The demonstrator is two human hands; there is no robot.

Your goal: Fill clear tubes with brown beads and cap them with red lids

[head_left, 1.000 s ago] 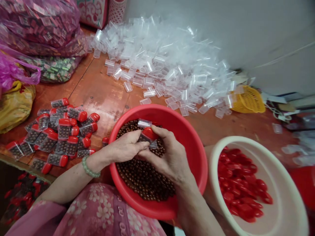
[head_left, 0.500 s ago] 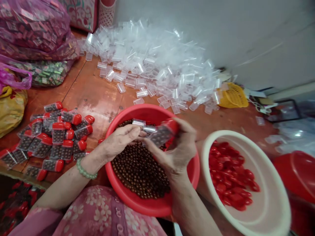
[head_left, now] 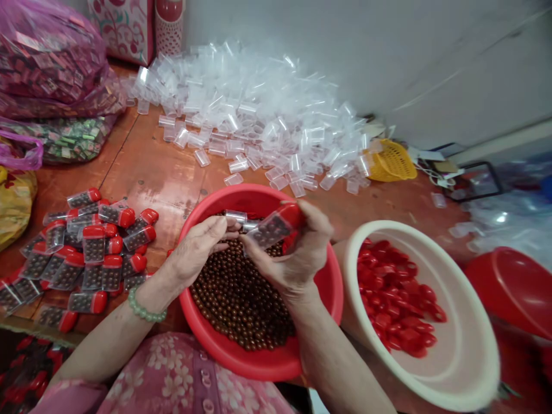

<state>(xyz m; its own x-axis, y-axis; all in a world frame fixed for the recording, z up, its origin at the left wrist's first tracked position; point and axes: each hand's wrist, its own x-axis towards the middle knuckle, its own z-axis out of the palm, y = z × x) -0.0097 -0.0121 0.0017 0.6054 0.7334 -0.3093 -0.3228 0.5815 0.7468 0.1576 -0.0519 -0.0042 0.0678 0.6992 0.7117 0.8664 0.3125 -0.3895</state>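
My right hand point(head_left: 302, 253) grips a clear container with a red cap point(head_left: 271, 227), filled with dark balls, between thumb and fingers. It is tilted above the red basin point(head_left: 259, 368), which holds many brown balls point(head_left: 241, 293). Over the basin's left side, my left hand point(head_left: 200, 244) has its fingers stretched towards that container, apart from it. Just beyond those fingertips lie clear empty containers point(head_left: 236, 217) in the basin. Many filled, red-capped containers point(head_left: 94, 244) are piled on the wooden surface point(head_left: 142, 155) at the left.
A cream basin point(head_left: 466, 351) with red caps point(head_left: 399, 299) stands at the right. Clear empty containers point(head_left: 259, 115) are heaped along the wall beside a yellow basket point(head_left: 394, 161). Filled plastic bags point(head_left: 52, 63) stand at the back left, a red tub point(head_left: 513, 287) far right.
The view has shifted slightly. My left hand's fingers have opened and drawn back from the clear containers in the basin. The capped container remains in my right hand, now less blurred.
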